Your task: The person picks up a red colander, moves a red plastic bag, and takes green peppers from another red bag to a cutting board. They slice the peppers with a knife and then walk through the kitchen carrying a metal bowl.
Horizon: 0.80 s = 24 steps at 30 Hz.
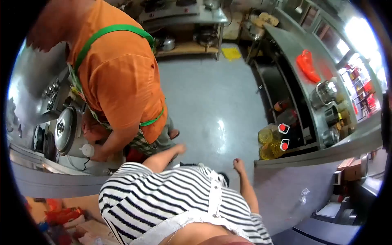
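My left hand (179, 148) hangs in front of my body over the grey floor, close to the co-worker's legs. It is small and blurred, so its fingers do not show clearly. Lower on the right, my right hand (238, 164) is held out from my side with its fingers curled in, and nothing shows in it. Two large bottles of yellow oil with red caps, one of them an oil bottle (266, 135), stand to the right beyond it, at the end of a metal counter (281, 45).
A person in an orange shirt (118, 77) stands at the left counter, hands beside a lidded pot (66, 130) and a white-topped container (87, 150). The floor (196, 98) runs up to a stove table (183, 18). A red plastic bag (307, 66) lies on the right counter.
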Motion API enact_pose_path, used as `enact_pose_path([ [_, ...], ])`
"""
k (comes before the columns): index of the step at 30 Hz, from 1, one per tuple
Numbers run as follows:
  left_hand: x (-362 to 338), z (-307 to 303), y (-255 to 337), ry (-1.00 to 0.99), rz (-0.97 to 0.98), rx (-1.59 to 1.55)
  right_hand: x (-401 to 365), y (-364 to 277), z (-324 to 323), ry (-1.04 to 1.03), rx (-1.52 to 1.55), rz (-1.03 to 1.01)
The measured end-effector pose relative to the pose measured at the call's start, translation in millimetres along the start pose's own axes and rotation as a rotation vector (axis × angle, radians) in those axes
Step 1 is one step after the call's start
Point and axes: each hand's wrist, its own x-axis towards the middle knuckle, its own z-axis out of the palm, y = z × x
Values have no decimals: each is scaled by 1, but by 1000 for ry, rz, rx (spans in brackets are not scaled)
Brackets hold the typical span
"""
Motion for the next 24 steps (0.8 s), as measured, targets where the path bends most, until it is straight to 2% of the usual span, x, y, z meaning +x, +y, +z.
enact_pose_path([
  [1, 32, -29, 25, 14, 76, 5, 13, 11, -11, -63, 56, 82],
  [3, 71, -98, 90, 11, 71, -312, 23, -6, -49, -149, 65, 371],
  [5, 99, -148, 134, 138, 174, -427, 45, 6, -76, -246, -60, 514],
  [6, 124, -153, 137, 156, 204, -524, 74, 40, -80, -441, -192, 636],
  [7, 143, -152, 136, 182, 229, -623, 82, 27, -95, -433, -265, 625],
  [8, 151, -147, 132, 189, 173, -653, 99, 8, -109, -426, -336, 605],
  [10, 169, -150, 120, 232, 71, -698, 173, 7, -113, -637, -634, 454],
  [12, 176, -128, 81, 44, -150, -310, 236, -30, -115, -547, -696, 181],
  [13, 176, -99, 54, 70, -256, -152, 271, -46, -110, -513, -721, -4],
  [14, 180, -76, 21, -203, -81, 212, 301, -74, -107, -471, -739, -187],
  [15, 157, -95, 34, -294, 67, 372, 337, -103, -101, -481, -720, -228],
  [16, 166, -80, -2, -462, 176, 499, 364, -143, -88, -497, -703, -247],
  [18, 174, -43, -21, -418, -50, 232, 409, -207, -83, -530, -708, -329],
  [20, 184, -1, -36, -250, -255, -100, 432, -269, -77, -582, -704, -394],
  [21, 185, -2, -32, -107, -422, -436, 445, -281, -64, -615, -670, -464],
  [22, 188, -3, -26, -10, -466, -611, 459, -295, -50, -639, -627, -531],
  [24, 205, -57, 3, 35, -604, -800, 491, -314, -7, -659, -610, -675],
])
